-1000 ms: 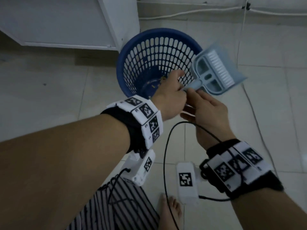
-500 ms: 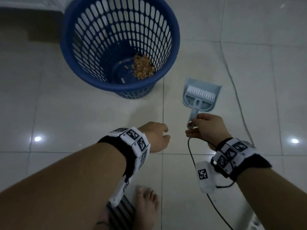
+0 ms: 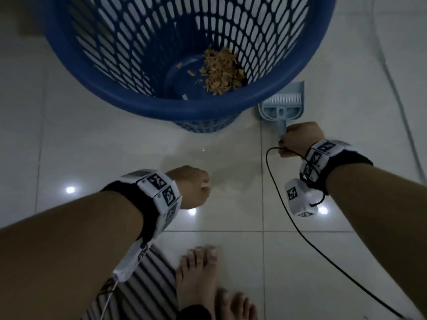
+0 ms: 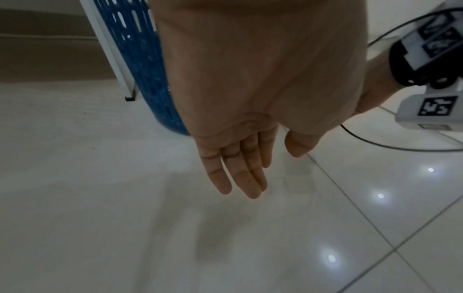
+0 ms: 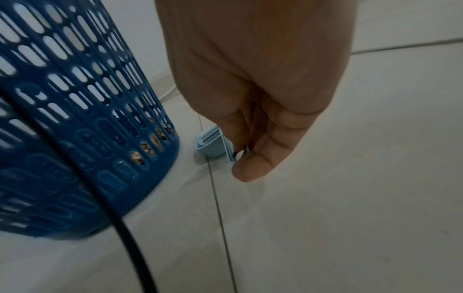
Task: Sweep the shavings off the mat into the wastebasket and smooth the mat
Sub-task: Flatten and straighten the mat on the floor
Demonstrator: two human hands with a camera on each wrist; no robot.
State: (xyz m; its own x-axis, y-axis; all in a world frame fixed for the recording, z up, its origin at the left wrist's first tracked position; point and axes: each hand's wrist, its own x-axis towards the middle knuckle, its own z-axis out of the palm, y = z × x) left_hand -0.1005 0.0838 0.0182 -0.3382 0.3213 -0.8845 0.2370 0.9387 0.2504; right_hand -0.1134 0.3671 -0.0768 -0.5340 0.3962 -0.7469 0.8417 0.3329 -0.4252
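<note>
Both hands have dropped from the wastebasket (image 3: pixel 208 107): right hand (image 3: pixel 298 139) pinching the dustpan (image 3: pixel 282 107) handle, floor-level now, left hand (image 3: pixel 191 185) loose, empty; we judge dumping done, smoothing left.

The wastebasket (image 3: pixel 129 65) is a round blue plastic basket with slotted lattice walls, standing upright on the tiled floor. A loose heap of tan shavings (image 3: pixel 221 71) lies on its solid bottom, toward the right side, with a few stray flakes beside the heap. The pale blue dustpan (image 3: pixel 283 107) with a white-bristled brush nested in it sits just beside the basket's right side, handle pointing back, pan low at the floor.
</note>
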